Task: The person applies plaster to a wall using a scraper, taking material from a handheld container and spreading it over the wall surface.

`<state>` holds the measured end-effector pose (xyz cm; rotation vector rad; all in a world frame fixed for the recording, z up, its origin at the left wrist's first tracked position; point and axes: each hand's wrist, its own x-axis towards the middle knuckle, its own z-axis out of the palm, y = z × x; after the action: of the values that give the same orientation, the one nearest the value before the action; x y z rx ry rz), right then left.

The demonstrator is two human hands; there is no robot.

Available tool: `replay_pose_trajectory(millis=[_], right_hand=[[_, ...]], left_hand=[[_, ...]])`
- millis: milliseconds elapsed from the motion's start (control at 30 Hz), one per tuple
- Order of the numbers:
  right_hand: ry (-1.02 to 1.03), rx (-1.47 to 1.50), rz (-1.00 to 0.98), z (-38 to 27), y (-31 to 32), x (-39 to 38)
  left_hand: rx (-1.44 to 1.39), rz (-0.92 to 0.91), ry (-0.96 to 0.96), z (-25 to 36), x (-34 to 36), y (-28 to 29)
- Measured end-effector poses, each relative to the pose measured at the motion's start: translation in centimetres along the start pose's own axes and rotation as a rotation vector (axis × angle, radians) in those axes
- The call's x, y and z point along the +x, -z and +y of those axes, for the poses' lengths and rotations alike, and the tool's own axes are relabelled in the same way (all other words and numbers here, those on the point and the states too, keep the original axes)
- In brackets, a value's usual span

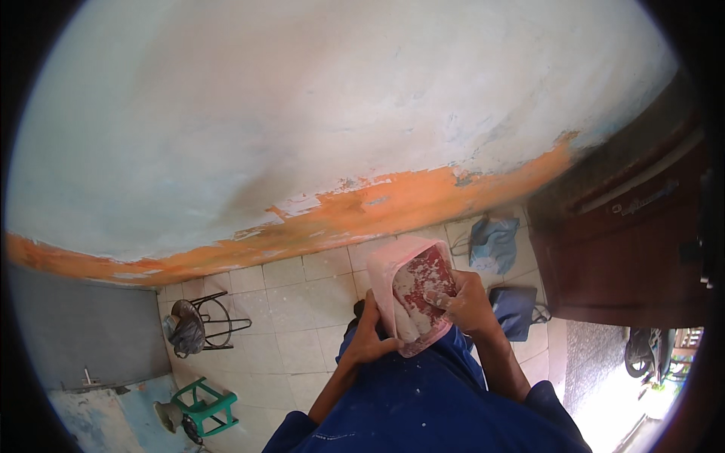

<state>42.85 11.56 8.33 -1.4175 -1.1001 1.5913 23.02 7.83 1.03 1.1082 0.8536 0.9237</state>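
Observation:
In front of my body is a pink rectangular tub [384,281], tilted so that its inside faces me. Pale, thick putty [408,321] coats its bottom and near wall. My left hand [369,332] grips the tub's left side, thumb along the near edge and fingers around the outer wall. At the tub's right side, my right hand [462,302] pinches a red flat scraper [423,277] spattered with white putty, the thumb lying across its face. The fingers under the scraper are hidden, and its far edge blends with the tub's inside.
Ahead rises a wall [302,113] with pale coating above an orange strip [362,204]. A black-framed stool [215,321] and a green plastic stool [205,408] stand at left. Two chairs with blue-grey seats [495,245] are right, near a dark red door [619,249]. White tiles [291,298] cover the floor.

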Motion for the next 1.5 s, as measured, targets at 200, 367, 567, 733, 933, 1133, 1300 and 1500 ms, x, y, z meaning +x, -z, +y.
replay_pose_trajectory(millis=[200, 367, 567, 733, 933, 1133, 1300, 1500], right_hand=[[-0.045, 0.079, -0.041, -0.2, 1.1, -0.6], [-0.087, 0.154, -0.038, -0.2, 1.5, -1.2], [-0.151, 0.207, 0.031, 1.0, 2.2, -2.1], [-0.134, 0.236, 0.067, 1.5, 2.7, -3.2], [-0.154, 0.291, 0.107, 2.5, 3.3, -4.1], [-0.037, 0.175, 0.252, 1.7, 1.8, -5.2], [-0.053, 0.279, 0.205, 1.8, 2.5, -4.9], [-0.105, 0.701, 0.056, 2.9, 4.1, -3.9]], left_hand=[[0.109, -0.059, -0.012, 0.3, 0.4, 0.0], [0.154, -0.008, -0.042, -0.1, 0.0, -0.5], [0.207, -0.010, -0.018, 0.6, 0.3, -1.1], [0.140, -0.031, 0.007, 0.5, 0.4, -1.5], [0.167, -0.024, -0.028, 0.5, 0.8, -2.1], [0.040, -0.002, 0.017, 0.6, 0.9, -3.1], [-0.096, -0.022, 0.001, 0.5, 0.8, -3.0], [-0.243, 0.029, 0.016, -0.7, 0.7, -2.7]])
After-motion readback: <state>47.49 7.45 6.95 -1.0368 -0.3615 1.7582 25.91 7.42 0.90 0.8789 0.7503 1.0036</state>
